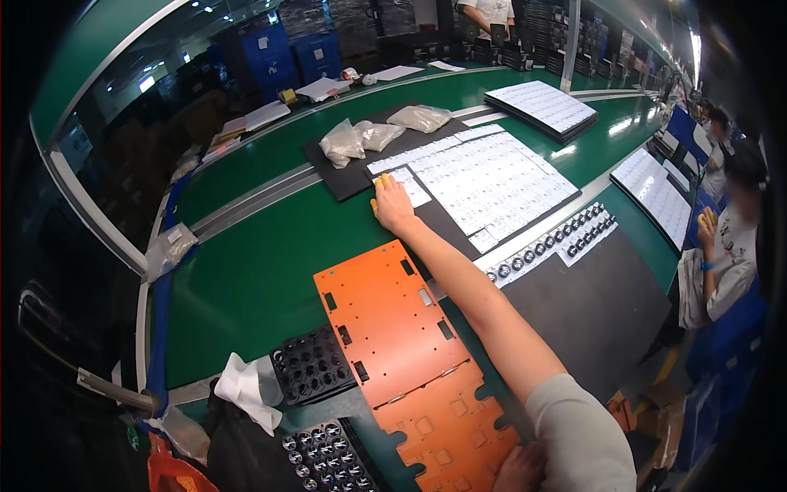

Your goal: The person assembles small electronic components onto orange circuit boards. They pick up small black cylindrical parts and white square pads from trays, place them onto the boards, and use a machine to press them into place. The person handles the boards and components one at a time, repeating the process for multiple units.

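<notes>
My right hand (393, 202) reaches far forward, yellow covers on its fingertips. Its fingers close at the left edge of a small white printed board (410, 187), which lies on a black mat beside larger white printed sheets (492, 180). Part of that small board is hidden by the hand. At the lower edge, my left hand (520, 469) is beside the right edge of an orange fixture plate (385, 307); its fingers are mostly cut off and dark. The plate has slots, small holes and a hinge line across it.
Black trays (313, 367) hold round parts; another tray (328, 455) carries shiny round pieces. Clear bags (343, 146) lie on the mat's far end. A white strip (533, 252) bears black rings. White sheets (541, 107) are stacked farther back. A co-worker (725, 238) is at right.
</notes>
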{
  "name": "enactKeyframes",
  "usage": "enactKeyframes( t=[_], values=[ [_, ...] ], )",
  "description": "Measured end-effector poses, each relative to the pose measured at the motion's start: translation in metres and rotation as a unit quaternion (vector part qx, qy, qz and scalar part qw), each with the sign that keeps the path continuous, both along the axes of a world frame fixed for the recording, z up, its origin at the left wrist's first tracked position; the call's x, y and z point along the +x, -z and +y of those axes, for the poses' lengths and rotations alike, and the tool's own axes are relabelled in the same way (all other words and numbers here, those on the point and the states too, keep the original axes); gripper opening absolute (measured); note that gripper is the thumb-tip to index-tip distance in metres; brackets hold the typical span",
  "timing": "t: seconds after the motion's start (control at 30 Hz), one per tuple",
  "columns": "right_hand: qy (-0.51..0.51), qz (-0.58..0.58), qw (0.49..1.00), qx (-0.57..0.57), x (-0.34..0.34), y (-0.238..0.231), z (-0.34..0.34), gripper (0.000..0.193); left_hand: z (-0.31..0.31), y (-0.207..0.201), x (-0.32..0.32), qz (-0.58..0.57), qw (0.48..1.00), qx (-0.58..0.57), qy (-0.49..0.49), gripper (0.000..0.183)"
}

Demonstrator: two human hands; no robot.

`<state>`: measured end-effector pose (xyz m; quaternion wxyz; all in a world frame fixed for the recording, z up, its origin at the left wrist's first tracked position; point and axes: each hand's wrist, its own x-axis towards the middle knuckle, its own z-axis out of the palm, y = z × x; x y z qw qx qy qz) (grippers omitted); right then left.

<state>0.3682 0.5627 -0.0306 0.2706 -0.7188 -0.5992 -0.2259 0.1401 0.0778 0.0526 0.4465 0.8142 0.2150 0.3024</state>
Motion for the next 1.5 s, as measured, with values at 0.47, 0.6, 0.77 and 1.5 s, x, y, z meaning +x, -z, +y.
enactKeyframes(
  t=[0.47,0.6,0.77,1.5],
  values=[
    [-0.017,0.064,0.997,-0.045,-0.006,-0.016,-0.001,0.010,-0.001,0.001,-0.001,0.005,1.000,-0.003,0.004,0.019],
    [-0.016,0.029,0.999,0.014,-0.013,-0.015,0.003,0.013,-0.002,0.003,-0.001,0.010,1.000,-0.002,0.002,0.019],
    [-0.019,0.001,0.998,0.055,0.005,-0.002,0.003,0.015,-0.002,0.003,0.001,0.006,1.000,-0.003,0.014,0.018],
    [-0.023,0.001,0.996,-0.088,0.034,-0.040,-0.054,0.016,-0.021,-0.002,0.004,-0.027,1.000,-0.005,-0.001,0.017]
  ],
)
